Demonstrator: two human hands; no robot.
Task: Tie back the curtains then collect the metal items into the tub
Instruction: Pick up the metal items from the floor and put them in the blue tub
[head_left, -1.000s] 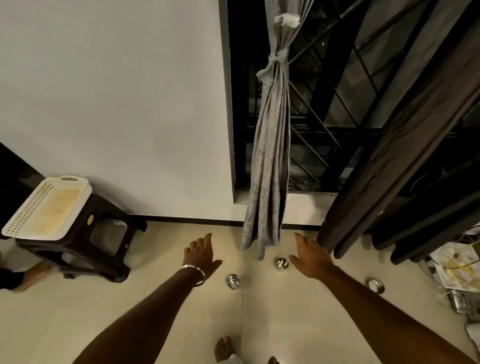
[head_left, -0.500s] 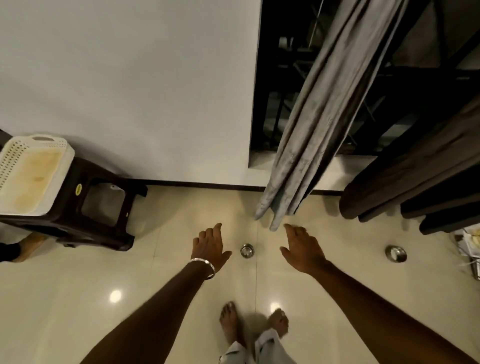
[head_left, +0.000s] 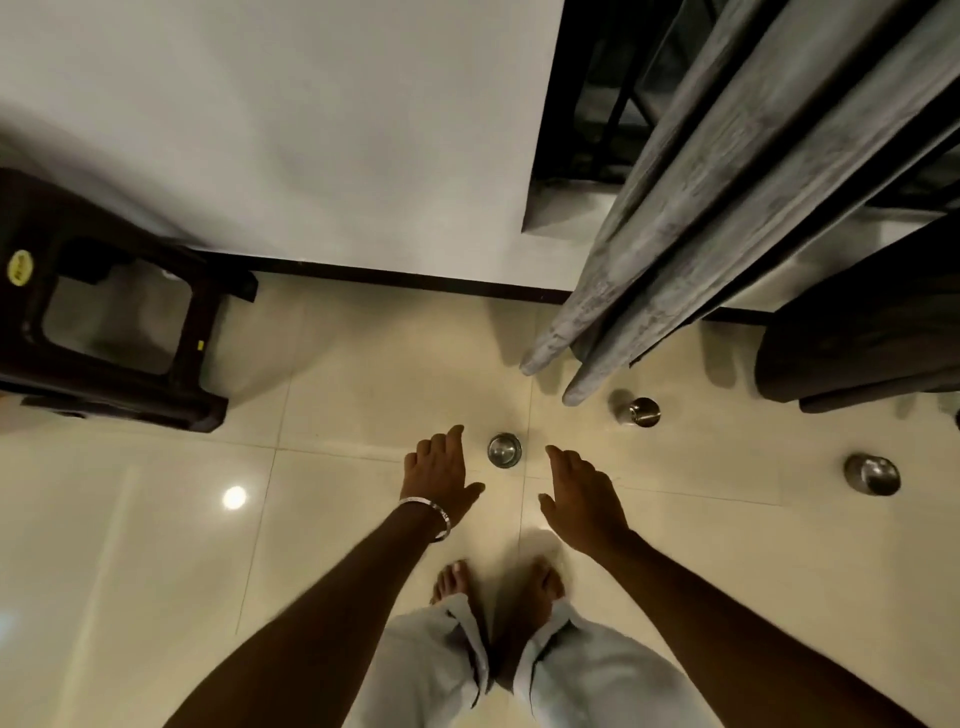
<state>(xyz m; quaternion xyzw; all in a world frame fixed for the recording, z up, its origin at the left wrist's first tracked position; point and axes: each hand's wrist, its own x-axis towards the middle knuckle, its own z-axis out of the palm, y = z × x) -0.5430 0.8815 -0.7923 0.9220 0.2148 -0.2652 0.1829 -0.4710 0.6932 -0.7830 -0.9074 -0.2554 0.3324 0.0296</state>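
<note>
Three small steel items lie on the cream tiled floor: a cup (head_left: 504, 450) straight ahead, a tumbler on its side (head_left: 642, 412) further right, and a bowl (head_left: 872, 474) at the far right. My left hand (head_left: 440, 475), with a metal bangle on the wrist, reaches down just left of the cup, fingers relaxed and holding nothing. My right hand (head_left: 582, 493) hangs just right of the cup, also empty with relaxed fingers. The grey curtain (head_left: 691, 218) hangs down in a bunch beside the window; a dark curtain (head_left: 857, 338) hangs right of it. The tub is out of view.
A dark plastic stool (head_left: 119, 332) stands at the left against the white wall (head_left: 291, 130). My bare feet (head_left: 498, 582) stand just below the hands. The window frame (head_left: 582, 104) with its grille is at the upper right.
The view has tilted further down and moved closer to the floor. Both hands have lowered toward the steel cup between them. The white tub on the stool has left the view.
</note>
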